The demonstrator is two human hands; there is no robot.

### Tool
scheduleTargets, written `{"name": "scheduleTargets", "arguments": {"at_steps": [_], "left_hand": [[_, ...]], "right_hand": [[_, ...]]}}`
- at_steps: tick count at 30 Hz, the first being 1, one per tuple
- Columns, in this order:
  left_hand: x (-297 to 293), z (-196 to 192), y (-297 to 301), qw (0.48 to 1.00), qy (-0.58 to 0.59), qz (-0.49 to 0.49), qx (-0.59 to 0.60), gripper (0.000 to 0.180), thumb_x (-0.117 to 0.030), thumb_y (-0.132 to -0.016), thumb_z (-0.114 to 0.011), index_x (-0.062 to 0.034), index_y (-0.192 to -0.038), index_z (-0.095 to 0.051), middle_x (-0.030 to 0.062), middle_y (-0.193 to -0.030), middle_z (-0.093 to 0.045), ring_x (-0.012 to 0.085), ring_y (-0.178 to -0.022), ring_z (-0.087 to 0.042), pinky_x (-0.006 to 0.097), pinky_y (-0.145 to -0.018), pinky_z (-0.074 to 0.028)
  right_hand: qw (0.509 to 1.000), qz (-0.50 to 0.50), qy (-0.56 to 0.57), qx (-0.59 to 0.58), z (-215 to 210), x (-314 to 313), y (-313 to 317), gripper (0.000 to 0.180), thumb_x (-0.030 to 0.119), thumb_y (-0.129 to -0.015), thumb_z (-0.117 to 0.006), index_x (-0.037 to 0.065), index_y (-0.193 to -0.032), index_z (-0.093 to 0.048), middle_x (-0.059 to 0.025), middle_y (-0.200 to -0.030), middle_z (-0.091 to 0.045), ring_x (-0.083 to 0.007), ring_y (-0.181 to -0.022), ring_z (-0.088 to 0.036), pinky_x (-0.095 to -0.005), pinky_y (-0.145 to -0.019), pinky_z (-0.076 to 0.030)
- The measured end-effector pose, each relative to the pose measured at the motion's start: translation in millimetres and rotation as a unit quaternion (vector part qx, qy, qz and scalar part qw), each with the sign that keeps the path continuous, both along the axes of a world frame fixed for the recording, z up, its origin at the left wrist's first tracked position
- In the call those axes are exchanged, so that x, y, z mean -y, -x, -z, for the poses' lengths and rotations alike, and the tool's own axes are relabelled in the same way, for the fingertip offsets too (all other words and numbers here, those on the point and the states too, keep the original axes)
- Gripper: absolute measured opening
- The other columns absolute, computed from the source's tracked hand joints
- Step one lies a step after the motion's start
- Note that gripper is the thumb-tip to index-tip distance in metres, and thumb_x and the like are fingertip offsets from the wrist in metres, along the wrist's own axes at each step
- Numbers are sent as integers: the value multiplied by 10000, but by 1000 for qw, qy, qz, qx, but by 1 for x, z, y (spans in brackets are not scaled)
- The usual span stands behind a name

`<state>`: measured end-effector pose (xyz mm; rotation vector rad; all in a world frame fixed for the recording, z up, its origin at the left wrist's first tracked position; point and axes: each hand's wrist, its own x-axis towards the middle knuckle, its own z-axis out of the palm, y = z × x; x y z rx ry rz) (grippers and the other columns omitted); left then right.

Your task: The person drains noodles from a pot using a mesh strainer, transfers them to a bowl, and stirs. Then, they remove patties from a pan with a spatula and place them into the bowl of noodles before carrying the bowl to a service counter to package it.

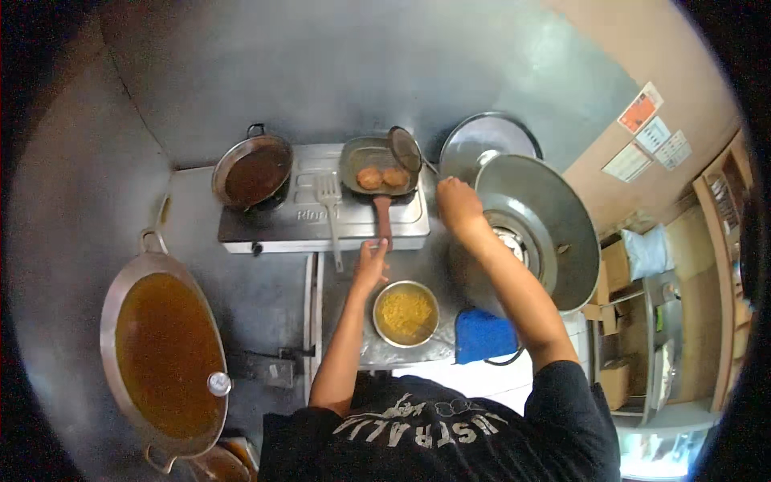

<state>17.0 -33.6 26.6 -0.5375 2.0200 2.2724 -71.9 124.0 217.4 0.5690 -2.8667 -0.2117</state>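
Note:
My left hand [372, 262] is closed around the end of the reddish-brown handle of a square frying pan [353, 176], which sits on the right burner of a gas stove. Two browned round patties [381, 178] lie side by side in the pan. My right hand [460, 206] is shut on a long-handled utensil with a round, dark head [404, 150], tilted over the pan's right side. Whether that head is a ladle or a strainer is unclear. Just below my left hand stands a steel bowl [405, 344] of yellow, egg-like mixture with something dark dipped in it.
A slotted spatula [330, 210] rests across the stove [227, 227], beside a pan of dark liquid [257, 173]. At left stands a wide pan of brown liquid [169, 357]. A large wok [574, 217], a round lid [491, 133] and a blue cloth [485, 336] are at right.

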Motion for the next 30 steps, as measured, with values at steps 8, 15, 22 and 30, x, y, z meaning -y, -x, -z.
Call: {"name": "scheduleTargets", "arguments": {"at_steps": [8,15,22,30], "left_hand": [[-14,38,32,994,-95,59,-6,255,-276,-926,-568,-36,-978,-503,47,-736,-592,136,-462,-526,298,-349,-435],[-9,17,25,995,-82,60,-6,192,-232,-928,-538,-42,-930,-516,42,-714,-573,131,-485,-509,293,-396,-412],[-8,38,31,997,9,55,-47,206,-234,-916,-547,-29,-893,-553,61,-726,-606,177,-682,-586,341,-659,-450],[-7,39,34,996,10,55,-66,218,-227,-908,-578,-12,-941,-570,70,-744,-648,171,-699,-628,330,-660,-473]], "right_hand": [[987,24,49,152,-9,-24,35,193,57,-722,-678,-62,-870,-644,-271,-896,-656,-392,-918,-650,-455,-786,-534],[910,156,146,357,-47,-25,37,348,59,-756,-623,-100,-1065,-591,-223,-895,-663,-294,-632,-666,-375,-493,-523],[855,165,227,436,-46,-11,30,266,62,-792,-557,-86,-1009,-599,-121,-723,-619,-180,-452,-572,-308,-392,-451],[809,135,399,410,27,-1,12,170,96,-833,-537,-57,-888,-587,-31,-553,-487,-132,-409,-500,-276,-364,-416]]}}
